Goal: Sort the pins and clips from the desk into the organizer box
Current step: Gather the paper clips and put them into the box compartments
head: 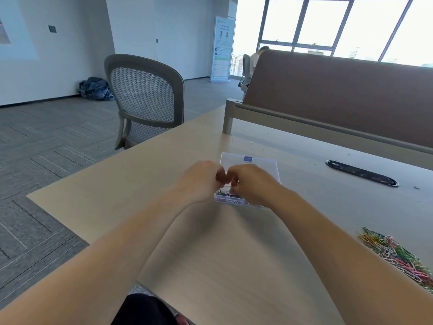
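Note:
A clear plastic organizer box (254, 161) lies on the desk with its lid open toward the far side. Some paper clips (230, 199) show in its near compartment. My left hand (202, 181) and my right hand (250, 184) meet over the box's near half, fingers curled down and knuckles almost touching. What the fingertips hold is hidden by the hands. A heap of coloured paper clips (396, 254) lies on the desk at the right, apart from both hands.
A beige desk (210, 266) carries a brown partition (339, 90) at the back and a black cable slot (362, 175) to the right. A grey mesh chair (145, 95) stands beyond the desk's left corner. A seated person (254, 59) is far behind.

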Motion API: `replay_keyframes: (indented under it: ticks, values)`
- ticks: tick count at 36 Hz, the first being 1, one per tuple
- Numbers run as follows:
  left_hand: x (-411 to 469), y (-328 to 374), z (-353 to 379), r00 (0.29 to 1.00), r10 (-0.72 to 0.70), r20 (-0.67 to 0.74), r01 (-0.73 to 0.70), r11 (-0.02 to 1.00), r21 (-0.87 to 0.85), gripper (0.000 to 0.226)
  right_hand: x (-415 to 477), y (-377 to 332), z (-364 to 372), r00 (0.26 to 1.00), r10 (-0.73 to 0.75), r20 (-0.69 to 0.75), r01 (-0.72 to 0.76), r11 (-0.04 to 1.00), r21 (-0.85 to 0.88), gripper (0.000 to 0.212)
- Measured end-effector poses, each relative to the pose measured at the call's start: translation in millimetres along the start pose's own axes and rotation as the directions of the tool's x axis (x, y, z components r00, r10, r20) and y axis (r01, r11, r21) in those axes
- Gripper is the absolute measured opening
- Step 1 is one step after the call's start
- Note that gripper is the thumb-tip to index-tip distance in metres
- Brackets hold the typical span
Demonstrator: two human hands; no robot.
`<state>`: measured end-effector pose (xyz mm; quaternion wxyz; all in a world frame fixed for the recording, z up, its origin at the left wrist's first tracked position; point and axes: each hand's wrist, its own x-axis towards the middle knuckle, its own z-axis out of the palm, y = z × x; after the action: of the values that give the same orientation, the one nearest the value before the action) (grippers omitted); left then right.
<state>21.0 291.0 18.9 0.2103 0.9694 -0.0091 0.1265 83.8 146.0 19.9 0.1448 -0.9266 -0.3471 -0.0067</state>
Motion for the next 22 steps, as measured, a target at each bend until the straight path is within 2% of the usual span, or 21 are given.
replay_keyframes:
  ticks: [9, 22]
  values:
    - [-0.6, -2.3, 1.3, 0.999, -0.038, 0.002, 0.038, 0.999, 0.019, 0.020, -2.2, -2.0, 0.6, 1.000, -0.022, -0.016, 0.021, 1.000, -0.007, 0.023]
    - [-4.1, -1.1, 1.0, 1.000, -0.003, 0.024, 0.003, 1.000, 0.008, 0.018, -2.4, 1.2, 4.8, 0.999, -0.006, -0.033, 0.005, 1.000, -0.031, 0.021]
